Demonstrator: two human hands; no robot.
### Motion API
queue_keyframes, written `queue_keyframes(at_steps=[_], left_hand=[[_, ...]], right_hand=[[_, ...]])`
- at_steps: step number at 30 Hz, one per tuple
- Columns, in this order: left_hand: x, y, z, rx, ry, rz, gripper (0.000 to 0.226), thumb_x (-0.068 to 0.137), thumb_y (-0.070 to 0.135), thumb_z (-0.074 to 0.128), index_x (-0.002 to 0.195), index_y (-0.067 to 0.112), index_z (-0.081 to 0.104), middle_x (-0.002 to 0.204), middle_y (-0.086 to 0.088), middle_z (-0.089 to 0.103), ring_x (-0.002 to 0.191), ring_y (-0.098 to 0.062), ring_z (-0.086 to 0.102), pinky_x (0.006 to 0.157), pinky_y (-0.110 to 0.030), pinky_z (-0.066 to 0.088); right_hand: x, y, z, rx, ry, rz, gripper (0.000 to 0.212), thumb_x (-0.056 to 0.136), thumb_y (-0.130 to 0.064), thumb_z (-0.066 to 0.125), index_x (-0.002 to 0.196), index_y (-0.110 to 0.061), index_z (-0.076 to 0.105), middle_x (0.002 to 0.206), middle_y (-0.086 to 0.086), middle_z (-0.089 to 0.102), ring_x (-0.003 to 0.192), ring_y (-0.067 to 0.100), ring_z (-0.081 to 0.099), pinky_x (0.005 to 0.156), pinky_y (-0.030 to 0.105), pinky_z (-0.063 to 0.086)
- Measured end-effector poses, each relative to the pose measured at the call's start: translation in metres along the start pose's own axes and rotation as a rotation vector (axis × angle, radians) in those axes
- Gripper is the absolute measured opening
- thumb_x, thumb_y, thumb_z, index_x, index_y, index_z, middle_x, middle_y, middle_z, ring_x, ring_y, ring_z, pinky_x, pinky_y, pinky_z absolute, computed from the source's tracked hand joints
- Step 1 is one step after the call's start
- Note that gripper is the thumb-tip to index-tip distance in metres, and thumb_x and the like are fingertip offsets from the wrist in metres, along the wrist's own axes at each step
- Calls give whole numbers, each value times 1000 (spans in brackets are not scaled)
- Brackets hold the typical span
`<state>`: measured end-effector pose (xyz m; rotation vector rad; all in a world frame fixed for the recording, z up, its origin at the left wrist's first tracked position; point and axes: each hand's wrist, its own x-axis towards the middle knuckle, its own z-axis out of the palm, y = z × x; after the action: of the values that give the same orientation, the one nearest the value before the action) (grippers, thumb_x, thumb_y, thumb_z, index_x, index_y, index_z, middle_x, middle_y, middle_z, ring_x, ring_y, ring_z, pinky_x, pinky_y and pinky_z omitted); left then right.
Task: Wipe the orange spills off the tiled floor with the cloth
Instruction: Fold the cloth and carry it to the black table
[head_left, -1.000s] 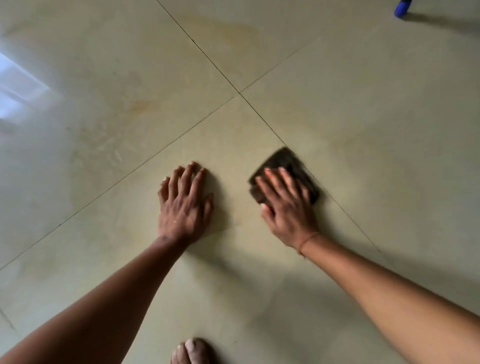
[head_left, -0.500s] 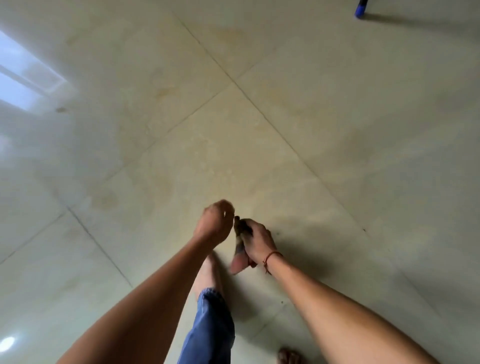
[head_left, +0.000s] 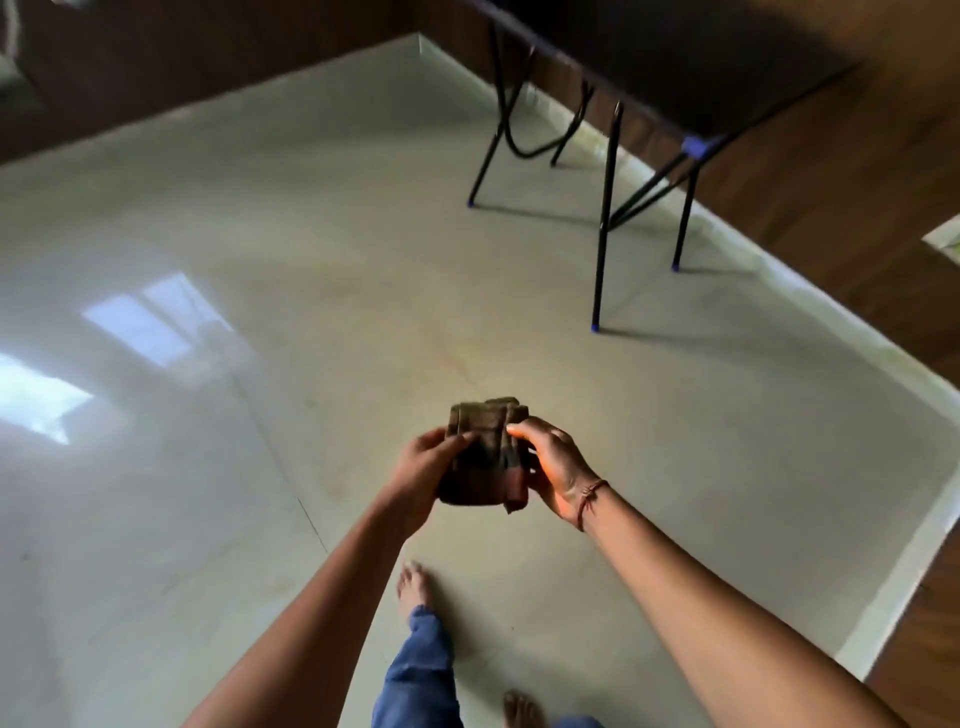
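Cloth: dark brown, folded into a thick wad — held in the air at lower centre of the frame, above the floor and not touching it.
Left hand: grips the cloth's left edge; thumb laid across the top face, the other fingers curled out of sight beneath.
Right hand: clamps the cloth's right edge; thumb on top, fingers wrapped underneath; a thin red thread circles the wrist.
Floor: pale glossy tiles with thin dark joints; bright window reflections at the left of the frame.
Orange spill: a faint orange-yellow smear along a joint, just above the cloth in the frame; dim and blurred at its edges.
Table: dark top on thin black legs with blue feet, upper right of the frame.
Feet: bare — one below the hands, one at the bottom edge, under blue trouser legs.
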<state>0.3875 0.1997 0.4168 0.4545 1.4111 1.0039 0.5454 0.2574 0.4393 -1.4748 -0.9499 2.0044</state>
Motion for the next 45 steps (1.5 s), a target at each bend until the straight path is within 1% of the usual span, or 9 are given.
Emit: queue_keyframes(at_steps=[5, 11, 16, 21, 26, 31, 35, 40, 45], left_hand=[[-57, 108, 9, -137, -29, 122, 18, 95, 11, 50, 108, 10, 62, 98, -16, 67, 83, -28, 66, 74, -41, 53], [-96, 199, -14, 10, -303, 244, 20, 86, 6, 67, 106, 10, 66, 94, -9, 74, 80, -20, 72, 62, -28, 57], [-106, 277, -66, 571, -267, 526, 29, 80, 1, 73, 105, 13, 67, 98, -8, 72, 85, -19, 68, 76, -33, 55], [-120, 336, -103, 1093, -398, 643, 29, 81, 7, 71, 103, 24, 65, 94, 1, 71, 85, -16, 68, 68, -22, 53], [-140, 370, -112, 958, -636, 602, 35, 78, 17, 77, 112, 19, 67, 105, -6, 72, 95, -22, 71, 80, -31, 59], [-126, 360, -130, 51, -555, 374, 46, 83, 54, 63, 115, 22, 70, 118, -7, 70, 114, -27, 64, 89, -37, 55], [-97, 292, -136, 191, -552, 45, 75, 78, 83, 40, 102, 19, 71, 108, -8, 71, 105, -25, 64, 93, -43, 49], [-96, 286, -142, 171, -524, 176, 48, 72, 35, 76, 116, 17, 67, 115, -9, 68, 101, -20, 67, 75, -33, 56], [-109, 318, -141, 232, -672, 280, 55, 84, 12, 69, 135, 25, 53, 127, -15, 63, 115, -33, 62, 91, -43, 54]], right_hand=[[-71, -71, 15, 52, -41, -182, 22, 89, -2, 59, 111, 2, 60, 90, 16, 60, 79, 28, 58, 49, 23, 46], [-111, -146, 54, 229, 43, -306, 47, 84, -2, 68, 128, -1, 53, 89, 4, 70, 78, 13, 68, 60, 24, 51], [-120, -176, 103, 97, -50, -302, 53, 83, 2, 67, 133, -3, 51, 126, 14, 63, 109, 21, 62, 85, 27, 51], [-136, -189, 150, -473, -84, -354, 49, 79, -9, 76, 124, -13, 59, 116, 8, 69, 107, 25, 64, 93, 36, 52], [-147, -199, 191, -426, -135, -460, 37, 77, -19, 77, 111, -7, 68, 107, 10, 73, 99, 22, 69, 84, 31, 55], [-152, -201, 210, -69, -150, -442, 40, 84, -19, 69, 120, -4, 63, 116, 16, 69, 108, 32, 66, 96, 44, 52], [-148, -193, 219, 41, -52, -367, 24, 91, -14, 62, 111, -1, 66, 105, 17, 70, 90, 28, 68, 82, 37, 55], [-147, -187, 218, 68, 105, -247, 23, 96, -23, 54, 108, -9, 67, 99, 12, 70, 93, 27, 66, 80, 35, 52], [-148, -197, 217, 137, 228, -273, 21, 96, -18, 53, 112, -8, 63, 108, 16, 70, 100, 31, 66, 76, 40, 53]])
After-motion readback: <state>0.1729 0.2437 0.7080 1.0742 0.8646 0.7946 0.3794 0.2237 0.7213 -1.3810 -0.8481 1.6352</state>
